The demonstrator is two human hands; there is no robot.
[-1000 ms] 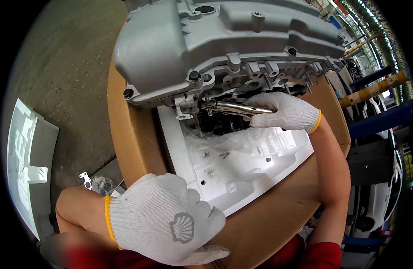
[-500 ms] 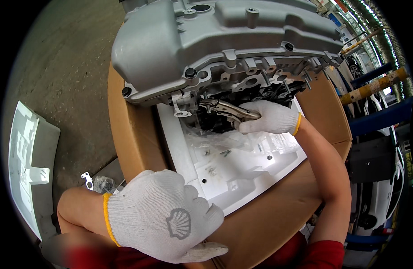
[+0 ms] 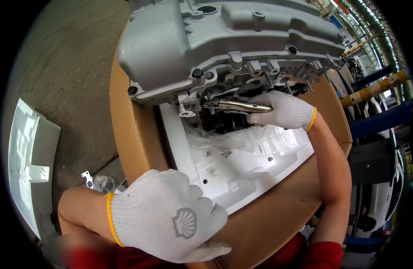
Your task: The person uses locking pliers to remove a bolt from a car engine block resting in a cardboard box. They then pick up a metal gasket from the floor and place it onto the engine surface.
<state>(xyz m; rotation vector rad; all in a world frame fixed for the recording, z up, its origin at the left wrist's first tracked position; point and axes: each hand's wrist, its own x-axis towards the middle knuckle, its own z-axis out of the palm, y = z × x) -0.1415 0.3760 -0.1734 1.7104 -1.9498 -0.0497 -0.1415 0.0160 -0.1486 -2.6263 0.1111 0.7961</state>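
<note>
Cardboard box (image 3: 269,197): white tray (image 3: 249,179), engine (image 3: 224,40) | right grip (image 3: 285,111): holding pliers (image 3: 240,106) | left grip (image 3: 164,219): cannot tell

A: Left grip (image 3: 159,219)?
B: Low, gloved, back toward camera. Fingers (image 3: 218,217) bent, tips hidden. Thumb (image 3: 209,252) straight, pointing right.
A: Left forearm (image 3: 84,208)?
B: Bare, enters lower left, runs right into the glove cuff (image 3: 111,219).
A: Right grip (image 3: 285,110)?
B: Farther forward, gloved, pointing left, closed. Fingertips partly hidden.
A: Right forearm (image 3: 331,157)?
B: Bare, angled up-left from a bent elbow (image 3: 338,193).
</note>
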